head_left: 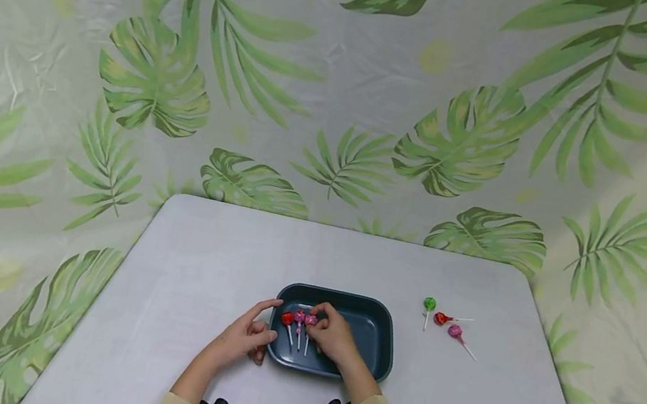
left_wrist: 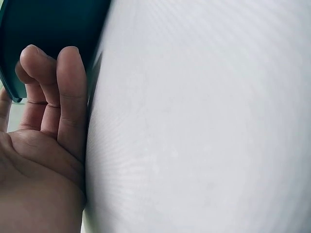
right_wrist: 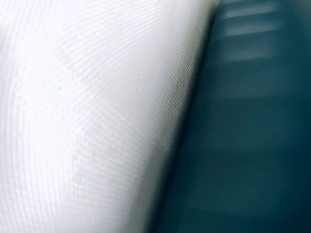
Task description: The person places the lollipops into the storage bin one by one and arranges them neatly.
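Note:
In the head view, a dark blue tray (head_left: 354, 375) holds three lollipops side by side at its left: a red one (head_left: 287, 318), a pink one (head_left: 300, 316) and another pink one (head_left: 311, 320). My right hand (head_left: 336, 340) reaches over the tray and pinches the rightmost of these near its head. My left hand (head_left: 239, 339) is at the tray's left edge, thumb and index finger spread against the rim. In the left wrist view, my left hand (left_wrist: 46, 121) has bent fingers beside the tray wall (left_wrist: 48, 24). The right wrist view shows tray wall (right_wrist: 243, 145), no hand.
On the white table (head_left: 192, 244), right of the tray, lie a green lollipop (head_left: 430, 303), a red one (head_left: 440, 318) and a pink one (head_left: 455, 331). A leaf-patterned cloth (head_left: 366, 108) hangs behind the table's back edge.

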### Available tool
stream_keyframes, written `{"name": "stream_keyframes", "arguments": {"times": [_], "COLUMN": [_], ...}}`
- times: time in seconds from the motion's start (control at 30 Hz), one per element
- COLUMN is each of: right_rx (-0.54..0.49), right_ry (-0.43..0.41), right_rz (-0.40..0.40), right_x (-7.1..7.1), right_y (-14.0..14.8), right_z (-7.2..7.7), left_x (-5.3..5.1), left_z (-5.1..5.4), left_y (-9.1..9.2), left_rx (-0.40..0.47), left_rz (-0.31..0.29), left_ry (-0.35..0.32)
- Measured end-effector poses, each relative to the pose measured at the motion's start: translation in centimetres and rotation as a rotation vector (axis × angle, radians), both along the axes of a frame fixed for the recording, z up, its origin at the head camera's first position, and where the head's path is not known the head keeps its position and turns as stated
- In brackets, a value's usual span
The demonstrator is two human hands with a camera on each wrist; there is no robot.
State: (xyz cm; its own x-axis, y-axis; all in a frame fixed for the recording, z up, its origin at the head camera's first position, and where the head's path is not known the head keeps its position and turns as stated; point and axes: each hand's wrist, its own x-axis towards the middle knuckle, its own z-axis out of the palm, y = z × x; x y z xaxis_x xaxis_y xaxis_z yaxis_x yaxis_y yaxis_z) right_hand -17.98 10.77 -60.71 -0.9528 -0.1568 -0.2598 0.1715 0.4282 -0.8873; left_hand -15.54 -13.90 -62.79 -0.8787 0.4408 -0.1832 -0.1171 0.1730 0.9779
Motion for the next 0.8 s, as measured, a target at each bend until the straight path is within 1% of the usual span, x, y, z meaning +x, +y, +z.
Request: {"name": "stream_keyframes", "arguments": {"times": [0.23,0.5,0.67,0.8], "right_rx": [-0.001,-0.012,0.009,-0.017], "right_ry": [-0.001,0.011,0.048,0.06], "right_rz": [-0.006,-0.031,-0.061,-0.082], "right_x": [0.0,-0.2,-0.2,-0.1], "right_y": [0.0,0.2,0.4,0.8], "right_z": [-0.2,-0.1,0.3,1.1], "left_x": [-0.1,-0.1,0.0,0.0], "left_z": [-0.2,-0.1,-0.1,-0.1], "left_y": [0.0,0.1,0.0,0.0], "left_rx": [0.017,0.016,0.007,0.005], "left_rz": [-0.009,0.0,-0.001,0.004], "left_ry": [0.006,-0.001,0.007,-0.001]}}
